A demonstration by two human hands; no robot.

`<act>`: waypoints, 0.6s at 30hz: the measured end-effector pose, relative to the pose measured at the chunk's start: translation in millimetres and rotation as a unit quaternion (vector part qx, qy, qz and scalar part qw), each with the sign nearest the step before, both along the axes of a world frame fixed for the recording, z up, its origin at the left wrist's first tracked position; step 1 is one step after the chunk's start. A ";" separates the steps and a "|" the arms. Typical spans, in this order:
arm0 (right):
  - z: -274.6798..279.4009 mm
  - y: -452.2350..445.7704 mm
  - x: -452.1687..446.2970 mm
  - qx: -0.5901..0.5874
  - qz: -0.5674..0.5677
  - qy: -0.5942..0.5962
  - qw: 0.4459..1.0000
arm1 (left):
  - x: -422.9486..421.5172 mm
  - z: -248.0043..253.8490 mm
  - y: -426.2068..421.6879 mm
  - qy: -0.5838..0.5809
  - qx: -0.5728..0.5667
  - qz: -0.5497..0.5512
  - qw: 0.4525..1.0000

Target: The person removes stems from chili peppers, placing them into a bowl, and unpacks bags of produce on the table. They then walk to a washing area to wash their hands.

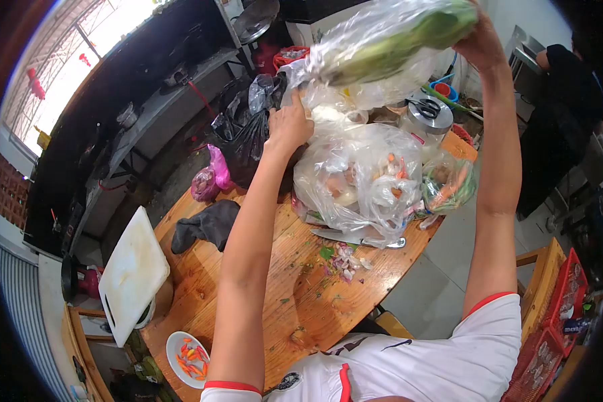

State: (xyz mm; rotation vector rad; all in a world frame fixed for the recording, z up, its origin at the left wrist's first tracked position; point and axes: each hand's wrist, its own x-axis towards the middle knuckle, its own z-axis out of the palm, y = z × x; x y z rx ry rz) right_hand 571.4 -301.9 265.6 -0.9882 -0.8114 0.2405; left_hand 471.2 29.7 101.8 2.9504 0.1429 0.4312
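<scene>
My right hand (479,45) is raised at the upper right, closed on one end of a clear plastic bag of green vegetables (409,41), tilted above the table. My left hand (291,126) is at the bag's lower left end, index finger stretched up and the other fingers curled at thin clear plastic; its thumb is hidden. Below lies a large clear plastic bag (358,177) of mixed produce. A knife (362,238) rests in front of it, near chopped shallot pieces (346,261). Beside my left forearm lies a dark cloth (208,224).
The wooden table (268,321) also holds a bowl of chillies (189,358), a pink bag (211,175), a black bag (248,134), a lidded jar with scissors (425,120) and bagged carrots (449,184). A cutting board (135,275) leans at left. Another person (563,127) is at right.
</scene>
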 end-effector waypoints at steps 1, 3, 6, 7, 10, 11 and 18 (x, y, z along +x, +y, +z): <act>3.2 -7.7 -5.4 0.029 0.017 -0.006 0.999 | -3.3 0.3 -1.7 0.001 0.010 -0.013 1.000; 7.4 -20.1 -6.1 0.082 0.052 -0.001 0.995 | -11.4 0.7 -6.2 0.004 0.031 -0.039 0.999; 8.2 -32.3 -15.5 0.140 0.085 -0.001 0.987 | -15.6 -4.2 -7.3 -0.026 0.074 -0.074 0.994; 7.7 -32.1 -17.8 0.148 0.095 -0.006 0.984 | -16.8 -7.9 -7.2 -0.088 0.079 -0.109 0.987; 10.2 -29.9 -21.5 0.137 0.081 -0.028 0.987 | -33.8 -0.2 -12.6 -0.212 0.042 -0.177 0.960; 11.6 -28.6 -22.4 0.128 0.068 -0.037 0.989 | -40.9 8.0 -13.5 -0.213 -0.006 -0.179 0.961; 44.7 -3.9 -84.1 -0.237 -0.073 -0.387 0.888 | -104.8 67.2 -21.7 0.031 -0.730 -0.157 0.664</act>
